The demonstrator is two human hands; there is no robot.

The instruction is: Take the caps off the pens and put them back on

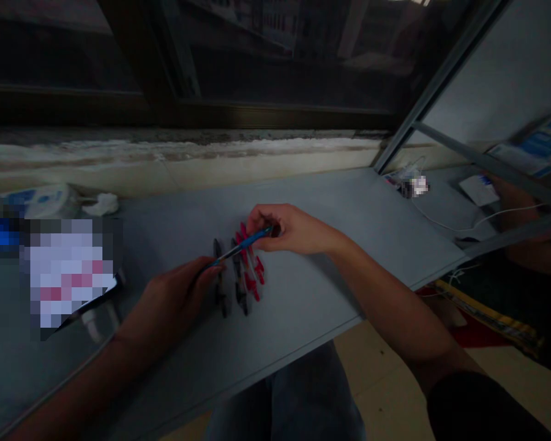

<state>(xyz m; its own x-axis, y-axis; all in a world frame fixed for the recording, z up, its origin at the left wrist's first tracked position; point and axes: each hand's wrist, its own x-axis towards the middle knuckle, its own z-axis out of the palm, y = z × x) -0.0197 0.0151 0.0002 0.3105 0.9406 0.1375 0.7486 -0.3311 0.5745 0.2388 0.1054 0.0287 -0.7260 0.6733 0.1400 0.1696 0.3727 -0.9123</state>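
A blue pen [244, 246] is held just above the grey table [349, 245], one end in each hand. My left hand [174, 303] pinches its lower left end, fingers closed. My right hand [289, 229] grips its upper right end, fingers curled. Under the blue pen, side by side on the table, lie two black pens [220, 291] and some red pens [252, 275].
A blurred-out flat object [68, 269] and a round container [46, 199] lie at the left with a crumpled white tissue [101, 203]. A metal-framed partition [441, 135] rises at the right, with a white cable [482, 220] and papers beyond it. A window sill runs along the back.
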